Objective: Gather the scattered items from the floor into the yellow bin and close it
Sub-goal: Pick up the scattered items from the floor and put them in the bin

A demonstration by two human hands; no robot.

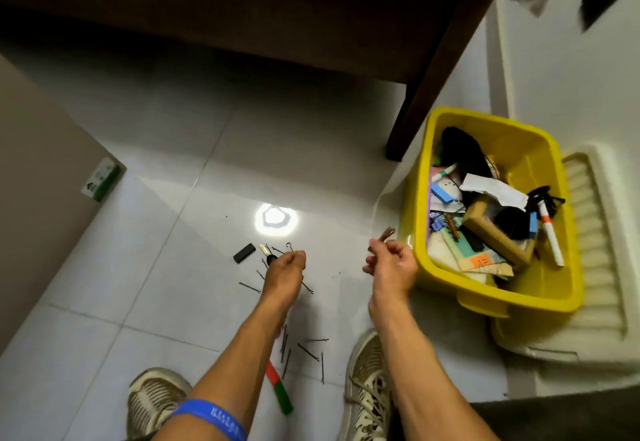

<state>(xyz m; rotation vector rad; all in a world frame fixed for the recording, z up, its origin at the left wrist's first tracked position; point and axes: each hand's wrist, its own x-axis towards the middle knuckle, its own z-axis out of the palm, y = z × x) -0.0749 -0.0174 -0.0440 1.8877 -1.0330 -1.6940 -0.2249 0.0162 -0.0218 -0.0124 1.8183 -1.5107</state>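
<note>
The yellow bin stands open at the right, filled with mixed odds and ends. Its white lid lies under and beside it. My right hand pinches a small brown clip just left of the bin's near corner. My left hand reaches down over a cluster on the floor: a key, a binder clip and several hairpins; whether it grips one I cannot tell. A black block lies left of them. More hairpins and a red-green stick lie between my shoes.
A dark bed frame with its leg stands behind the bin. A brown cabinet side with a green-white box is at the left. My two shoes are at the bottom. A lamp glare marks the white tiles.
</note>
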